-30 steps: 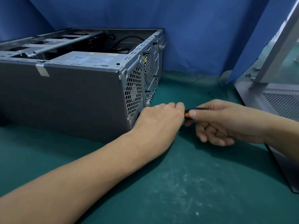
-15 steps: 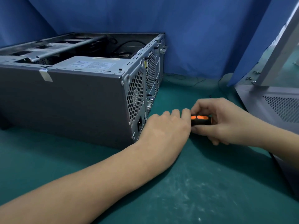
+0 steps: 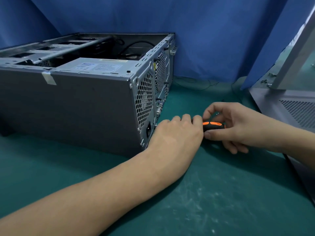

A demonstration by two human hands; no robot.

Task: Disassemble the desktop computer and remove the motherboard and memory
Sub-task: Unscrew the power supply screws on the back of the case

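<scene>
Screwdriver (image 3: 213, 126) work occupies us just right of centre. Our right hand (image 3: 238, 126) wraps thumb and fingers round the orange-and-black handle, held level, presumably so the hidden tip meets a screw on the rear face of the desktop computer (image 3: 76, 108). The computer lies on its side from 9 to 11 o'clock on the green mat (image 3: 204, 193), with its open side up. Our left hand (image 3: 175, 135) sits at the case's lower rear corner with fingers curled over the shaft, probably steadying it. Whether they pinch it we cannot tell. Motherboard and memory are not visible.
</scene>
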